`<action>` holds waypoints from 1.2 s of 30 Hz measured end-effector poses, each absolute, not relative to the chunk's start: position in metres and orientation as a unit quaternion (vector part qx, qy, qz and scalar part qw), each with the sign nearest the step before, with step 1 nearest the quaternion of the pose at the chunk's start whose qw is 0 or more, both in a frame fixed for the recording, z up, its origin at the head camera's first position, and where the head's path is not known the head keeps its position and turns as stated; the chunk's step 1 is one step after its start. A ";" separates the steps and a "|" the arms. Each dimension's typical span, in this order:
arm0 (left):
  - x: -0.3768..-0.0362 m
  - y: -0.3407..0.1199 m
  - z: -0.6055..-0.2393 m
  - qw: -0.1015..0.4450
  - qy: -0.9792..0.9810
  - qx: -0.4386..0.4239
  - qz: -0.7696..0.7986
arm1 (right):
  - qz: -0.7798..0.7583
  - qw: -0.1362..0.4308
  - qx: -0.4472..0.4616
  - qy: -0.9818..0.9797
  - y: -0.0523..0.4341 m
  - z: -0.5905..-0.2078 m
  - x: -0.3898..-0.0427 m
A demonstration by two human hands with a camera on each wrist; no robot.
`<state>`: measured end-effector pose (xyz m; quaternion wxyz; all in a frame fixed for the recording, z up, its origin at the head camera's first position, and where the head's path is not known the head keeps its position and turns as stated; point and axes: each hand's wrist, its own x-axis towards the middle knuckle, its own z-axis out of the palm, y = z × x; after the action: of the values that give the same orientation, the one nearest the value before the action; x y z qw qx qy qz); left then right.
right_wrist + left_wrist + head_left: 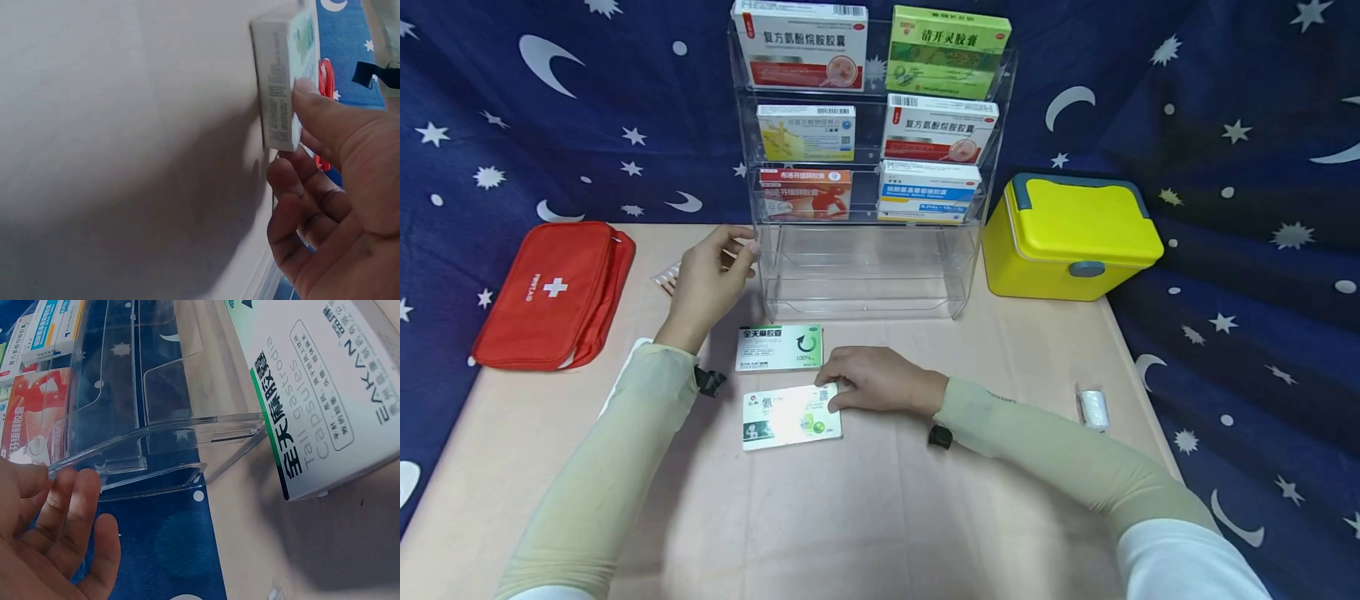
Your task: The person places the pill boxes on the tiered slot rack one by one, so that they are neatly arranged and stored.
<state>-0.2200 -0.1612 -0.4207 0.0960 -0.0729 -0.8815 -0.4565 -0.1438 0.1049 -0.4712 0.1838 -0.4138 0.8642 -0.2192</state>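
Note:
My left hand (711,271) is at the left side of a clear acrylic display rack (861,275); in the left wrist view its thumb and fingers pinch the rack's edge. My right hand (880,379) grips the right end of a white and green medicine box (790,429) lying on the table, thumb over its printed face. The right wrist view shows that box's end panel (278,87) close to the thumb. Just behind it lies a second white and green box (778,348), seen large in the left wrist view.
The rack's upper tiers hold several medicine boxes, among them a red one (805,196) and a green one (947,50). A red first-aid pouch (550,292) lies left, a blister pack (667,277) behind my left hand. Right are a yellow case (1075,242) and a small white roll (1093,408).

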 end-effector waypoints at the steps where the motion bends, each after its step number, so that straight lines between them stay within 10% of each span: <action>1: -0.220 -0.161 -0.421 0.095 -0.882 -0.073 -0.456 | -0.217 0.187 -0.414 0.864 0.105 -0.471 -0.144; 36: -0.220 -0.161 -0.423 0.097 -0.880 -0.072 -0.460 | -0.384 0.046 -0.366 0.847 0.117 -0.478 -0.125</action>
<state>-0.2203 -0.1610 -0.4229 0.0966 -0.0718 -0.8798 -0.4599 -0.1247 0.1166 -0.4781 0.0464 -0.3662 0.8465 -0.3836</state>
